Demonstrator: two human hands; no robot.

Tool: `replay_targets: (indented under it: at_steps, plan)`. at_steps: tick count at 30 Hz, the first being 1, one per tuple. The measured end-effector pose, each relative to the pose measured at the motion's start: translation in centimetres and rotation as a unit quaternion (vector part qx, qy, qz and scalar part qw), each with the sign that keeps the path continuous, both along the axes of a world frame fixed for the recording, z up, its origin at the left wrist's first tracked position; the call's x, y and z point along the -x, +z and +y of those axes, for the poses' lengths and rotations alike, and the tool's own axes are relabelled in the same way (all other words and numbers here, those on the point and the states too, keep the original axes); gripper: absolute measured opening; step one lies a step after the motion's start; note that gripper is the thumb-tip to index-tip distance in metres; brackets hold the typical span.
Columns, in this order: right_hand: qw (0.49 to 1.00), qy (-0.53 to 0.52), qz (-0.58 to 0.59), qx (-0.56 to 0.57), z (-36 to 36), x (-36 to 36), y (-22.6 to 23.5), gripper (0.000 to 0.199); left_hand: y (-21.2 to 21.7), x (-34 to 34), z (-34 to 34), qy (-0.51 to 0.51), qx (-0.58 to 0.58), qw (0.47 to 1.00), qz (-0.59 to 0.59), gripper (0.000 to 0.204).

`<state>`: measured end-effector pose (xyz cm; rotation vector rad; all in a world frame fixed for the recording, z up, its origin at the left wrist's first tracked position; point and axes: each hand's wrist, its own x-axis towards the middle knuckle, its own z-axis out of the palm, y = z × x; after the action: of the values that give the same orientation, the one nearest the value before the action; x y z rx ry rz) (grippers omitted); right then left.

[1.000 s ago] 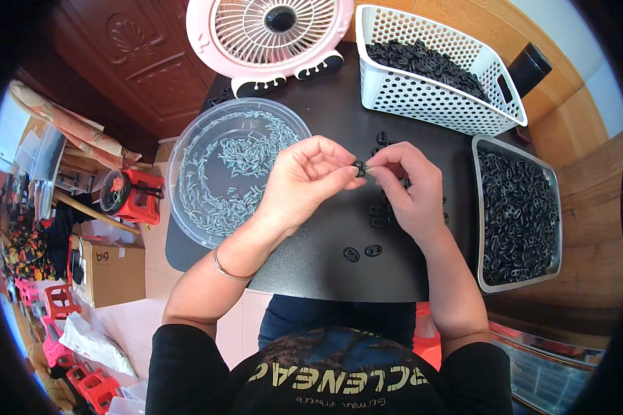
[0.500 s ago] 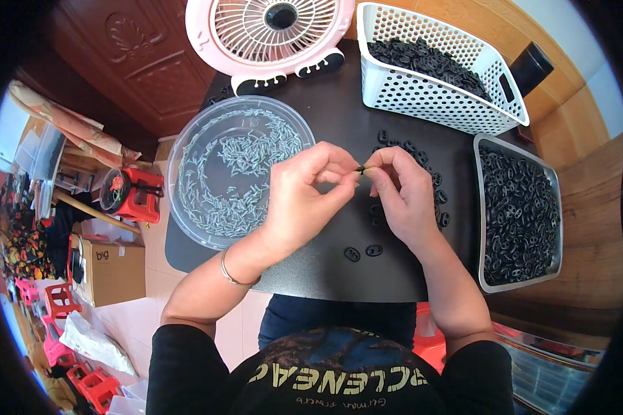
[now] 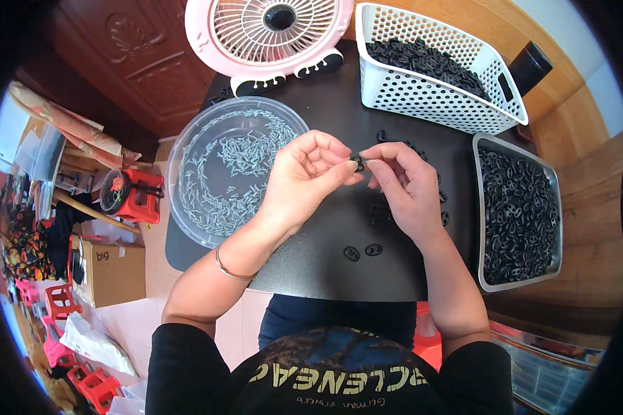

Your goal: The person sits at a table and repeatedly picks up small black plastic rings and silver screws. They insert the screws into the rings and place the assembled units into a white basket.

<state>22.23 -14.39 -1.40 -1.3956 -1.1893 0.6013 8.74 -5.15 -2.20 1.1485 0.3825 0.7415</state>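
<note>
Black small part (image 3: 358, 163) pinched between fingertips of left hand (image 3: 306, 181) and right hand (image 3: 407, 188), both grips clenched on it, above black mat (image 3: 311, 256)

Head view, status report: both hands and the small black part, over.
Left hand and right hand pinch one small black part together above the black mat. Nothing in the way.

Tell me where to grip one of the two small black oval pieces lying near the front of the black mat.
Pinch the small black oval piece across its narrow sides from above: it lies flat, apart from its neighbour, with bare black mat around it.
</note>
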Motion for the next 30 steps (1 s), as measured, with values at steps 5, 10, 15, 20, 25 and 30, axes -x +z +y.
replay_targets:
  at_steps: [5,10,15,20,25,30]
  plan:
    - [0.995,-0.026,-0.082,-0.042,0.2,-0.1,-0.6,0.011,-0.2,0.0,0.0,-0.010,0.011,1.000,-0.023,0.013]
    - [0.992,-0.033,-0.111,-0.046,0.1,-0.5,-0.3,0.012,-0.4,0.1,0.2,-0.022,0.009,1.000,-0.011,0.013]
    - [0.984,-0.021,-0.156,-0.087,0.2,-0.8,0.0,0.015,-0.4,0.3,0.4,-0.055,0.034,0.998,0.013,0.013]
    - [0.969,0.000,-0.208,-0.131,0.1,-1.1,0.1,0.014,0.1,0.4,0.4,-0.108,0.142,0.984,0.010,0.010]
    - [0.962,-0.011,-0.237,-0.134,0.1,-1.2,0.1,0.013,0.2,0.5,0.3,-0.106,0.109,0.988,0.038,0.011]
    - [0.973,-0.038,-0.213,-0.075,-0.1,-0.6,0.0,0.012,0.3,0.2,-0.5,-0.012,-0.021,0.999,0.035,0.010]
